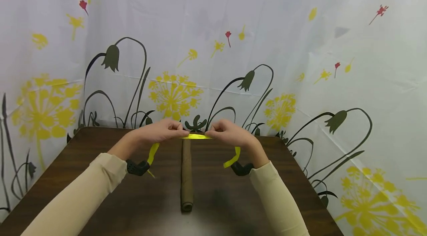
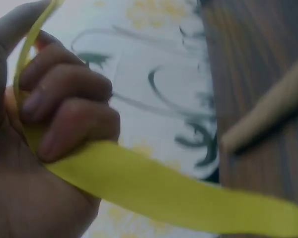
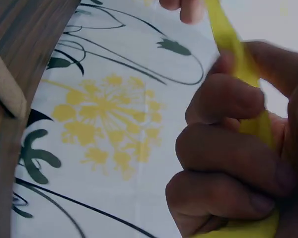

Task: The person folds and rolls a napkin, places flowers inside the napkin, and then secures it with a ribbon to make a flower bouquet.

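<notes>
A bright yellow ribbon point(image 1: 197, 136) is stretched level between both hands, raised above the table. My left hand point(image 1: 161, 130) pinches it, and one loose end hangs below that wrist. In the left wrist view the ribbon point(image 2: 154, 191) runs through the curled fingers point(image 2: 79, 119) and out across the palm. My right hand point(image 1: 230, 133) pinches the other side, its loose end dangling beneath. The right wrist view shows the ribbon point(image 3: 256, 111) passing behind curled fingers point(image 3: 223, 163). On the table below and between the hands lies a brown rolled-up cloth point(image 1: 187, 176), its far end partly behind the ribbon.
The dark wooden table point(image 1: 153, 206) reaches back to a white curtain point(image 1: 213, 13) printed with yellow, red and dark green flowers. A black wrist device point(image 1: 137, 168) sits under the left wrist, another point(image 1: 242, 169) under the right.
</notes>
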Action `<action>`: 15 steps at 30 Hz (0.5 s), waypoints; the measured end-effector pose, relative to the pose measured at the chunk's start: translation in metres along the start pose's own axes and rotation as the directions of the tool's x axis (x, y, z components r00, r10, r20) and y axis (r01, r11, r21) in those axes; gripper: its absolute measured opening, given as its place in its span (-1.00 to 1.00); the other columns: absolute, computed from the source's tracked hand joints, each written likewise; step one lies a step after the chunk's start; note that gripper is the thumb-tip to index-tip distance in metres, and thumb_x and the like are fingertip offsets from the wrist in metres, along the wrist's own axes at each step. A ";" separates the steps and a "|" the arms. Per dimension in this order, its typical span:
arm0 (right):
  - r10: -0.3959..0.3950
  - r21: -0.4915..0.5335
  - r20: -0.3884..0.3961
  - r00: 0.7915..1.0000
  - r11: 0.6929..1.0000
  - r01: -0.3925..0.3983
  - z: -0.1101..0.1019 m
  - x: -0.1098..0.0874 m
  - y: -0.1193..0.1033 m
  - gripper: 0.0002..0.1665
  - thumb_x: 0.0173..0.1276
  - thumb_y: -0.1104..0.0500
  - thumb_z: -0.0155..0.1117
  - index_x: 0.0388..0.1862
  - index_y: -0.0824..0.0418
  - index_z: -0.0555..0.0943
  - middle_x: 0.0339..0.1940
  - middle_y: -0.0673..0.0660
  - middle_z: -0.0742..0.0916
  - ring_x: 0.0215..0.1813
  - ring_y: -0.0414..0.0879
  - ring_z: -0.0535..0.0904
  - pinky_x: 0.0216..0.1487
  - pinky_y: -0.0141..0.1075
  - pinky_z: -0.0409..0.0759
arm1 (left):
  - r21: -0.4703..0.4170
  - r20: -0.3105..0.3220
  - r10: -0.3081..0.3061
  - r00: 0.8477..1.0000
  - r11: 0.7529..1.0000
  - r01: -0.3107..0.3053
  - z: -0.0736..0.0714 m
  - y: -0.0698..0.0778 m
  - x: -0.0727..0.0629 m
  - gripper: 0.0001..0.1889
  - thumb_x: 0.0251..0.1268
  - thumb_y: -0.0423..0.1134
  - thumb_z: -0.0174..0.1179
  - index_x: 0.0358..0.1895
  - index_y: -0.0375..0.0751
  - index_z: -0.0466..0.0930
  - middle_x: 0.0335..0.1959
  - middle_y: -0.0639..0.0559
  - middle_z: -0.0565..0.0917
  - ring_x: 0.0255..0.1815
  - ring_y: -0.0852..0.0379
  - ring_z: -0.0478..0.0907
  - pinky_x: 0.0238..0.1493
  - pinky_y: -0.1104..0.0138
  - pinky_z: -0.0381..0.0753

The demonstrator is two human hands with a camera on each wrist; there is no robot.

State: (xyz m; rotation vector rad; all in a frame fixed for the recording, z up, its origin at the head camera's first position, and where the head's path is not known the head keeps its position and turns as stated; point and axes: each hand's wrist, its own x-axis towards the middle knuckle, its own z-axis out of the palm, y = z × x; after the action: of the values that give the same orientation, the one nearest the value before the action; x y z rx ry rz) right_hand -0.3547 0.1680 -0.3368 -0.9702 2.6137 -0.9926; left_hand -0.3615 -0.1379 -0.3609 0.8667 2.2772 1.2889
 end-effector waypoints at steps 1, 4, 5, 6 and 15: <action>0.011 0.010 0.002 1.000 1.000 -0.011 -0.001 0.001 0.005 -0.44 0.69 -0.09 0.21 -0.56 0.09 0.44 -0.63 -0.08 0.33 -0.57 -0.14 0.20 -0.39 -0.29 0.31 | 0.037 -0.016 0.000 1.000 0.999 0.000 -0.004 0.000 0.001 -0.55 0.69 0.01 0.16 -0.41 -0.16 0.32 -0.61 0.16 0.18 -0.61 0.19 0.05 -0.48 0.34 0.20; 0.006 0.068 -0.014 1.000 0.998 -0.005 -0.003 0.006 0.021 -0.49 0.68 -0.07 0.23 -0.52 0.11 0.47 -0.61 -0.07 0.31 -0.54 -0.12 0.18 -0.35 -0.27 0.30 | 0.124 -0.057 0.009 0.998 0.992 -0.002 -0.016 -0.007 0.006 -0.55 0.68 -0.04 0.19 -0.43 -0.14 0.30 -0.59 0.15 0.19 -0.60 0.19 0.05 -0.43 0.32 0.23; -0.005 0.075 -0.026 1.000 0.997 0.007 -0.002 0.010 0.028 -0.51 0.68 -0.04 0.25 -0.50 0.12 0.48 -0.61 -0.05 0.32 -0.53 -0.12 0.18 -0.34 -0.27 0.30 | 0.152 -0.066 0.018 0.998 0.988 -0.008 -0.019 -0.011 0.009 -0.55 0.67 -0.05 0.20 -0.44 -0.14 0.30 -0.59 0.14 0.19 -0.59 0.19 0.06 -0.40 0.31 0.26; -0.015 0.076 -0.039 0.999 0.997 0.018 0.000 0.014 0.035 -0.53 0.67 -0.03 0.26 -0.49 0.13 0.49 -0.61 -0.04 0.32 -0.53 -0.11 0.18 -0.33 -0.27 0.30 | 0.202 -0.080 0.032 0.996 0.979 -0.015 -0.022 -0.017 0.012 -0.54 0.66 -0.06 0.21 -0.46 -0.13 0.28 -0.58 0.14 0.19 -0.59 0.19 0.06 -0.38 0.30 0.27; 0.133 -0.283 -0.223 0.966 0.939 -0.195 0.050 0.087 0.133 -0.48 0.70 -0.17 0.18 -0.48 0.02 0.40 -0.57 -0.09 0.38 -0.53 -0.20 0.26 -0.40 -0.33 0.28 | 0.538 -0.378 -0.035 0.925 0.805 0.251 -0.029 -0.092 0.055 -0.59 0.64 0.02 0.23 -0.36 -0.11 0.36 -0.48 0.02 0.36 -0.50 0.09 0.29 -0.38 0.21 0.30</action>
State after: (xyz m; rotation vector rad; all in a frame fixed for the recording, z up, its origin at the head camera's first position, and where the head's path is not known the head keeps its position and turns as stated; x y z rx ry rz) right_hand -0.4712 0.1610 -0.4559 -0.7210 3.0227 -0.6940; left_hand -0.4490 -0.1548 -0.4275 0.6451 3.0413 0.7108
